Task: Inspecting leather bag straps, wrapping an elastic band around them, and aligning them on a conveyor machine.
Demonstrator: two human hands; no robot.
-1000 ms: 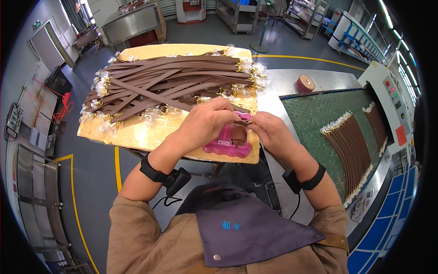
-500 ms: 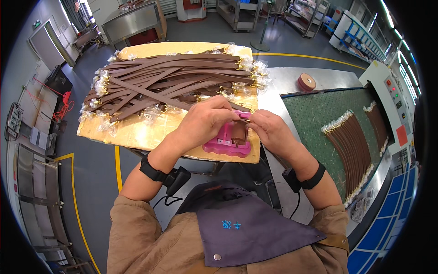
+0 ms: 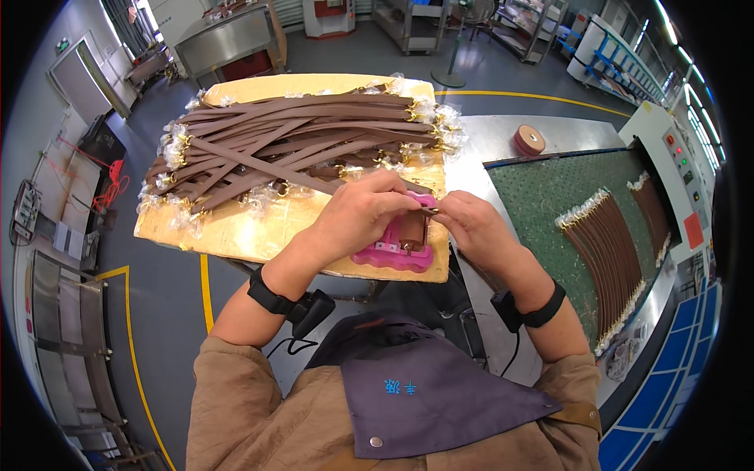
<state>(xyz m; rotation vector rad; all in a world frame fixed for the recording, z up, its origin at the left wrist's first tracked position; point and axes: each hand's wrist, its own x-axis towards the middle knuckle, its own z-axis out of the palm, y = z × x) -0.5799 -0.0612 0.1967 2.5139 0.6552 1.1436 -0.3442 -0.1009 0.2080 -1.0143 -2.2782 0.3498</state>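
Together, both hands' fingers (image 3: 428, 210) pinch a brown strap (image 3: 411, 230) over a pink jig (image 3: 385, 253).

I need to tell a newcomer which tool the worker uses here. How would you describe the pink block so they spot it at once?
Find the yellow board piled with brown straps. At its near right corner, just under both hands, sits the pink block with a short brown strap piece standing in it. It is the only pink thing on the board.

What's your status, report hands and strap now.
Left hand and right hand both pinching brown strap over pink jig. Strap pile behind, apart. Nothing blocking.
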